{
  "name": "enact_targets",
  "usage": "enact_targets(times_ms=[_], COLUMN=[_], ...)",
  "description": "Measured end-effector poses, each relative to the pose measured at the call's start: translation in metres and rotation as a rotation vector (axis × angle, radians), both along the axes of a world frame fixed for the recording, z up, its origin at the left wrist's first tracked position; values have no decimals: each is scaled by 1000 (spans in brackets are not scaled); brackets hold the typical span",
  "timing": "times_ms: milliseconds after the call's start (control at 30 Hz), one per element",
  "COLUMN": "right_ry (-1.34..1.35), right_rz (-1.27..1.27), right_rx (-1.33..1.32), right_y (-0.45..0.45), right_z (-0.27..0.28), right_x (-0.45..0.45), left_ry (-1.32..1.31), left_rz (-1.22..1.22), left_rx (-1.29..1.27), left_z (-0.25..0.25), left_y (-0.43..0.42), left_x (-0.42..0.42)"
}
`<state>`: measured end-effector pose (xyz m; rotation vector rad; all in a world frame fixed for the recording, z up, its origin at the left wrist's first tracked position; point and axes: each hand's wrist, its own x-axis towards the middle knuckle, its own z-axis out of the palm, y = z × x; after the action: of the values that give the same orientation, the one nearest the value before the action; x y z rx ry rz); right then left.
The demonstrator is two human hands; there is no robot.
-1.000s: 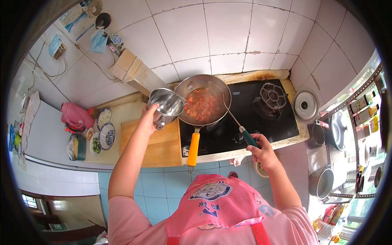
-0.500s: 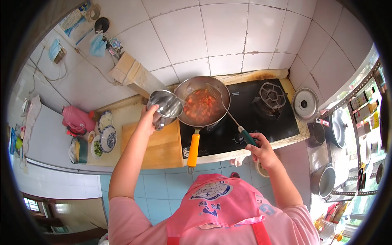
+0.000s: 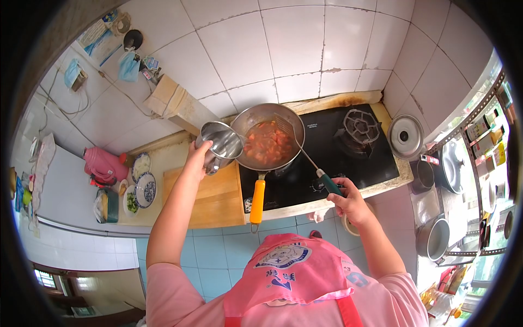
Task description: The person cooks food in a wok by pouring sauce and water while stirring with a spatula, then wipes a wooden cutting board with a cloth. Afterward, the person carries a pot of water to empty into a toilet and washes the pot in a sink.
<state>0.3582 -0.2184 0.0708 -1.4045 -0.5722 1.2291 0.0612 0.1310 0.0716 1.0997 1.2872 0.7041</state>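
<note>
My left hand [image 3: 197, 157] is wrapped round a shiny stainless steel cup [image 3: 224, 143]. The cup tilts over the left rim of a frying pan [image 3: 238, 121], its mouth turned toward the pan. Whether liquid runs from it I cannot make out. Reddish chunks in sauce [image 3: 268, 143] fill the bottom of the pan, and its yellow handle [image 3: 258, 201] points at me. In my right hand [image 3: 351, 203] is the dark green handle of a slotted spatula [image 3: 309, 158]. The spatula's metal head rests inside the pan at the right.
The pan sits on the left side of a black gas stove [image 3: 348, 174], beside a bare burner [image 3: 360, 128]. A lid [image 3: 406, 136] leans at the right. A wooden board [image 3: 210, 199] lies left of the stove, then plates of food [image 3: 145, 191] and a pink kettle [image 3: 104, 165].
The view has shifted slightly. Both hands keep their holds, and the cup and spatula stay in nearly the same place over the pan.
</note>
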Motion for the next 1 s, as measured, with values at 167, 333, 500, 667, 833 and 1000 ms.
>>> enact_targets(times_ms=[167, 333, 500, 667, 833, 1000], right_ry=[-13, -8, -2, 6, 14, 11], right_rz=[7, 5, 13, 9, 6, 8], right_rx=[-10, -18, -20, -11, -10, -15], right_y=[-1, -1, -1, -2, -2, -2], right_z=[-1, 2, 1, 0, -1, 1], right_x=[0, -2, -2, -1, -2, -3], left_ry=[30, 1, 14, 50, 73, 62], left_rz=[8, 14, 6, -14, -6, -43], left_rx=[0, 19, 37, 75, 76, 154], left_z=[4, 0, 1, 12, 18, 4], left_y=[-1, 3, 3, -2, -5, 4], left_x=[4, 7, 10, 15, 19, 17])
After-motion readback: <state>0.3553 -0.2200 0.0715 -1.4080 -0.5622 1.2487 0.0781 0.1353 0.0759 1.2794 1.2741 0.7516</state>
